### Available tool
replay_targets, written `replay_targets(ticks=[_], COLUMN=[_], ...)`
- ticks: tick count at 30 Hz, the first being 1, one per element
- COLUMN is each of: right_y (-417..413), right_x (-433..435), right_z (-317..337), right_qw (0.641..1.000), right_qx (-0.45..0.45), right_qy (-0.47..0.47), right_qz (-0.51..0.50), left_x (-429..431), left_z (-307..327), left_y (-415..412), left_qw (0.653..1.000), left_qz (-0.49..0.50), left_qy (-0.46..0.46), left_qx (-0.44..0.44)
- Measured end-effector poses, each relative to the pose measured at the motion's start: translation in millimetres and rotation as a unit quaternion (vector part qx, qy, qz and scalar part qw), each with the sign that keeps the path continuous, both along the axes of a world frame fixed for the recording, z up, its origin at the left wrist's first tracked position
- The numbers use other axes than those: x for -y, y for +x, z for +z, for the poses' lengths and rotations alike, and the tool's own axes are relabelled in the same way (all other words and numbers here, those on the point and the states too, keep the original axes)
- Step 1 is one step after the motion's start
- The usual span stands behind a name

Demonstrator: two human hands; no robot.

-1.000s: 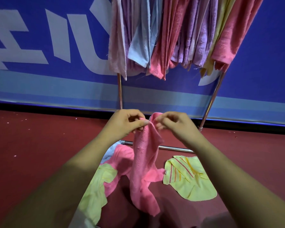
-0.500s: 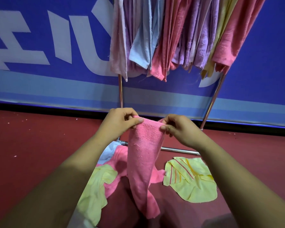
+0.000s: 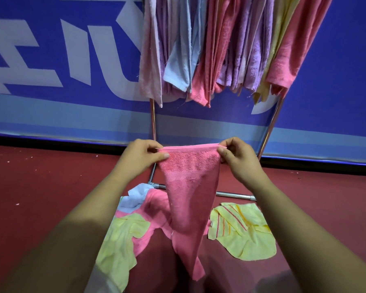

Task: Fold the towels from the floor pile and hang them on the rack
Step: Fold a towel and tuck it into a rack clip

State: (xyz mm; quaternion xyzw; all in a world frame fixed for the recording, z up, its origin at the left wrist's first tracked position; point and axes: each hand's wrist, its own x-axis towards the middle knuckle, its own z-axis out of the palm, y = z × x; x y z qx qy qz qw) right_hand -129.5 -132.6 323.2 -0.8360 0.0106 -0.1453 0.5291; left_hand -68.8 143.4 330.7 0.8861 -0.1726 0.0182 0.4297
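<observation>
On the red floor (image 3: 40, 197) nearest, loose towels (image 3: 123, 235) lie piled. Above them the left grip (image 3: 143, 154) and right grip (image 3: 237, 157) each pinch a top corner of the pink towel (image 3: 190, 187), spread between them. Beyond stands the towel-laden rack (image 3: 153, 119).

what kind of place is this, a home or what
Probably a sports hall or staged set, not a home: big blue printed banner behind, red floor, metal rack loaded with towels.

The held towel (image 3: 190, 187) hangs before the loaded rack (image 3: 153, 121), above the floor pile (image 3: 125, 235), a lone towel (image 3: 241, 235) lying right.
</observation>
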Motion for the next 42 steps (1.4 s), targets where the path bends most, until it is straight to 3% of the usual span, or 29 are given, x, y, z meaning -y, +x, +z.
replay_targets(ticks=[4, 10, 16, 18, 21, 23, 25, 27, 29, 33, 42], right_y=[-4.3, -7.0, 0.8, -0.3, -15.2, -22.4, -25.1, -30.1, -33.6, -36.9, -40.0], right_x=[-1.5, -3.5, 1.8, 4.1, 10.5, 14.5, 18.2, 21.5, 26.9, 32.1, 48.5], right_z=[0.0, 27.7, 133.0, 185.6, 254.8, 271.7, 275.9, 279.8, 286.2, 297.1, 311.2], right_qw=[1.0, 0.997, 0.991, 0.981, 0.947, 0.962, 0.989, 0.986, 0.981, 0.98, 0.98], right_qx=[-0.009, 0.003, 0.092, 0.12, 0.099, 0.049, 0.073, 0.078, 0.079, 0.137, 0.184], right_qy=[0.024, 0.076, 0.086, 0.144, 0.293, 0.245, 0.125, 0.146, 0.176, 0.138, 0.063], right_qz=[-0.007, -0.03, -0.052, -0.04, 0.083, 0.107, 0.021, -0.006, 0.005, -0.033, -0.039], left_x=[1.7, 7.4, 21.6, 25.2, 30.3, 34.3, 35.8, 34.8, 37.0, 44.9, 59.7], left_z=[-0.8, 20.1, 134.6, 187.6, 250.6, 267.8, 279.1, 290.2, 301.9, 315.2, 334.5], left_y=[-1.3, -3.2, -2.8, -9.5, -28.3, -34.6, -39.8, -39.2, -42.1, -42.4, -45.6], left_qw=[0.996, 0.996, 0.992, 0.982, 0.953, 0.972, 0.989, 0.984, 0.991, 0.986, 0.987], left_qz=[0.027, 0.036, 0.028, 0.007, -0.091, -0.112, -0.08, -0.073, -0.06, -0.032, -0.029], left_qy=[-0.08, -0.085, -0.084, -0.166, -0.289, -0.206, -0.127, -0.16, -0.121, -0.128, -0.008], left_qx=[-0.01, 0.017, 0.088, 0.085, -0.008, -0.031, 0.003, 0.001, 0.023, 0.1, 0.155])
